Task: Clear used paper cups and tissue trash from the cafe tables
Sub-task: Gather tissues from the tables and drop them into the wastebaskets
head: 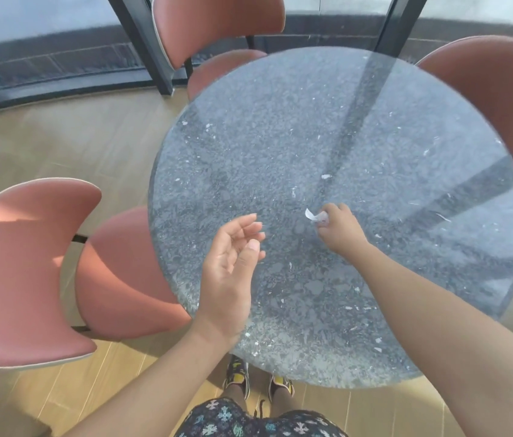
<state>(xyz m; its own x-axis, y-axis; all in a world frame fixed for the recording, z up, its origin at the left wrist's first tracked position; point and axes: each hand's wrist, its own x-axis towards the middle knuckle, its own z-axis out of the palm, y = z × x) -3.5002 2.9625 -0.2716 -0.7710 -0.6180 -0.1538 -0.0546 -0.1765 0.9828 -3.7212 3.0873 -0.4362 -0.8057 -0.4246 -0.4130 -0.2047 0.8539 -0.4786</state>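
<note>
Scene: A person stands at the 6 o'clock edge of a round, grey speckled stone desk in a sunlit cafe, both bare arms reaching in over it.

Right grip: The right grip lies near the middle of the desk, knuckles up, its fingers curled tight round a tissue scrap.

Tissue: The small white scrap sticks out of the fist toward 9 o'clock, low over the stone; whether it touches the desk cannot be told.

Left grip: The left grip hangs over the desk's 8 o'clock side, palm turned inward, fingers loose and slightly spread, holding nothing.

Desk surface: Pale flecks dot the stone, among them a white fleck at 12 o'clock from the right grip; whether these are paper bits or part of the stone cannot be told.

Seating: Three terracotta chairs ring the desk: one chair at 11 o'clock, a second chair at 2 o'clock, a third chair at 9 o'clock.

Surroundings: Light wood floor below; dark window frames stand behind the far chairs.

Person: A patterned garment and dark shoes with yellow trim show at the bottom edge.
</note>
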